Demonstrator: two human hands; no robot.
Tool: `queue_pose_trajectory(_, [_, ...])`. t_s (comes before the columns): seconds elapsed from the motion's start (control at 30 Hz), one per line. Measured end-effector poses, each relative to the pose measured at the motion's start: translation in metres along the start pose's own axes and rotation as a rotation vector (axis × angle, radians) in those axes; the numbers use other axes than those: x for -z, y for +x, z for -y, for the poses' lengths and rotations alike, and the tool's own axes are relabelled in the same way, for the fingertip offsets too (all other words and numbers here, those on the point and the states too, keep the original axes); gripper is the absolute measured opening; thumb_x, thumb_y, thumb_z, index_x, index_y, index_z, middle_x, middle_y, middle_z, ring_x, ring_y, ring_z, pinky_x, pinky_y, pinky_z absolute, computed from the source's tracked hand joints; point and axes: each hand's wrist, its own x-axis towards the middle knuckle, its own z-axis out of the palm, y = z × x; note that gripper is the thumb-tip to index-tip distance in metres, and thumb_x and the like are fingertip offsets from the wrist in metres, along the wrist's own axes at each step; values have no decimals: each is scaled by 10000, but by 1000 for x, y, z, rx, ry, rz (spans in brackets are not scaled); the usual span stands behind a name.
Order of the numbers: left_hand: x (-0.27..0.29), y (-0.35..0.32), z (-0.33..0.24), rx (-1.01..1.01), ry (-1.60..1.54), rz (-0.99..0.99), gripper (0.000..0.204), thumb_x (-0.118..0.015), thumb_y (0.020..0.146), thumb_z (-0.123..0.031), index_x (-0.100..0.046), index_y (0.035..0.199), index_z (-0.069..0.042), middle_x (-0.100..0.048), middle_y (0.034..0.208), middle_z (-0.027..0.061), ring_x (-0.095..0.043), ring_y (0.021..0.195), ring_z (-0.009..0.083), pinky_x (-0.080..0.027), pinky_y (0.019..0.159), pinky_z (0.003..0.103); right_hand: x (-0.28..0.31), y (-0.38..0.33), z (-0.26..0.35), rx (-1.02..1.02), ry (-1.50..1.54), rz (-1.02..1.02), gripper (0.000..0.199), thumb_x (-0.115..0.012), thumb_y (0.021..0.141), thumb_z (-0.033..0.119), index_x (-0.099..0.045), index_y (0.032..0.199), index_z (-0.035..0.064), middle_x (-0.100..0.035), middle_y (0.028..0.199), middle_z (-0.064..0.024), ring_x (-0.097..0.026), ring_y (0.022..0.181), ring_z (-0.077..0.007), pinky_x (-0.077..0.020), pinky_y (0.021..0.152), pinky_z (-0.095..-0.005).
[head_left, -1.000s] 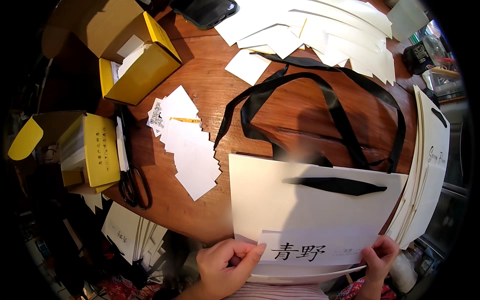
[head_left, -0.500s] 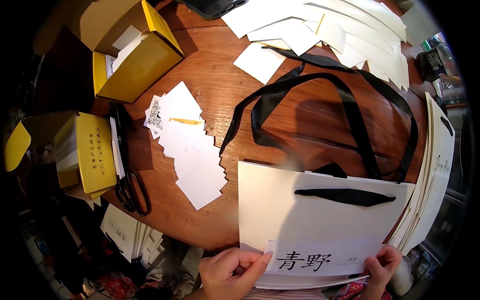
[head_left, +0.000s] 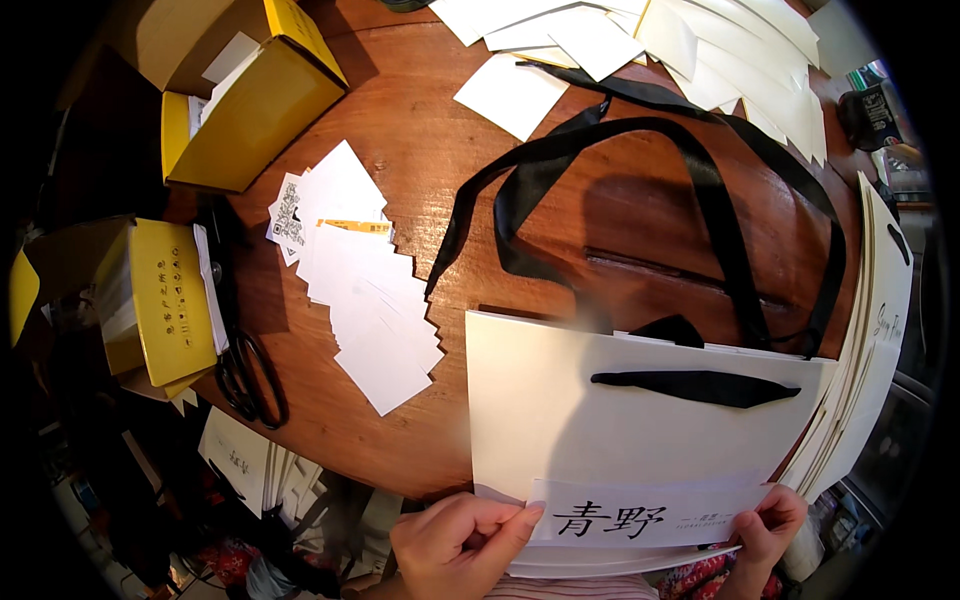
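Observation:
A flat white paper bag with black ribbon handles lies at the near edge of a round wooden table. Over its lower edge I hold a white paper strip with black characters. My left hand pinches the strip's left end between thumb and fingers. My right hand pinches its right end. Both hands sit at the bottom of the view, partly cut off.
A fanned row of white cards lies left of the bag. Black scissors rest at the table's left rim beside two yellow boxes. White sheets spread at the far side, more white bags stacked at right.
The view has shifted so the bag and strip sit slightly further right and lower. Both hands keep the same hold on the strip.

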Motion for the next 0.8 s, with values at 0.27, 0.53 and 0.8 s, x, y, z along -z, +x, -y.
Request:
queue_pose_trajectory(0.27, [1,-2,0,8,13,12,108,-748,785,12,-643,764,26,-556,600,5,-447,514,19,-348,457,180,-11,10,24,-118,77,122,434,-832,711,241,-464,658,18,-526,641,-57,-469,430,-100,-329,368,-213])
queue_pose_trajectory(0.53, [-2,-1,-1,-2,38,1,105,-747,784,17,-644,768,24,-563,606,6,-452,516,25,-351,461,179,-14,6,25,-76,16,37,415,-833,695,249,-483,665,29,-528,643,-44,-483,502,-92,-338,461,-203])
queue_pose_trajectory(0.8, [-4,-3,-1,1,51,-34,110,-749,785,15,-642,760,21,-561,609,5,-446,535,32,-344,476,188,-16,11,51,-301,11,164,281,-768,641,53,-520,748,-24,-555,689,-98,-545,508,-146,-460,531,-241])
